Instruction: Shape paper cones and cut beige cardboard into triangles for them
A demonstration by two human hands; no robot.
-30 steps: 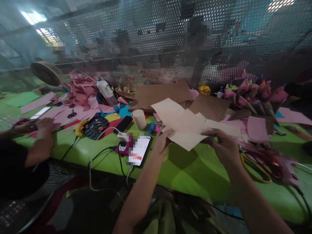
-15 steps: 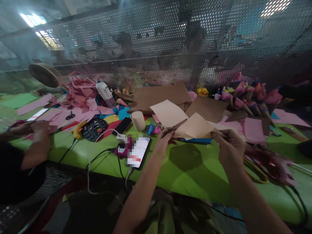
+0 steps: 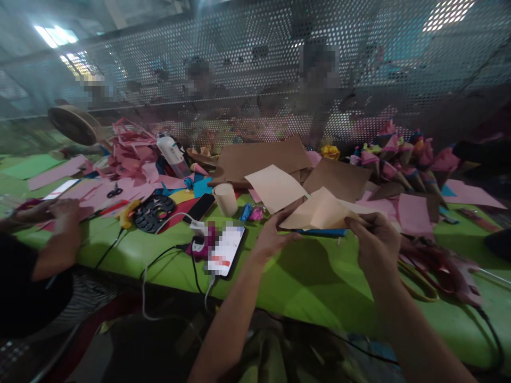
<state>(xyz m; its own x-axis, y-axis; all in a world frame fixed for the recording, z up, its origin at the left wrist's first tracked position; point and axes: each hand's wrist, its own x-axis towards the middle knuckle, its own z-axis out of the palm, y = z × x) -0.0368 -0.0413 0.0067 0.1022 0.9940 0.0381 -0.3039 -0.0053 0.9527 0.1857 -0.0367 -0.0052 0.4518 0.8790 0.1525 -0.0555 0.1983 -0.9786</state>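
We find a tan sheet held above the green counter, near its middle, bent into a loose fold. Our left hand grips the sheet's left corner with fingers closed on it; our right hand pinches the right edge, fingers likewise closed on the paper. Just under the sheet lies a blue strip on the counter. A second tan sheet lies flat beyond it, against brown card farther back. Left of our left hand a phone rests on the counter with a cable plugged in; a paper cup stands just beyond it. Yellow-handled scissors lie to the right of our right hand. Paper cones are heaped at far right, pink scraps at far left. Another person's hand rests on the counter at left, well apart from ours.
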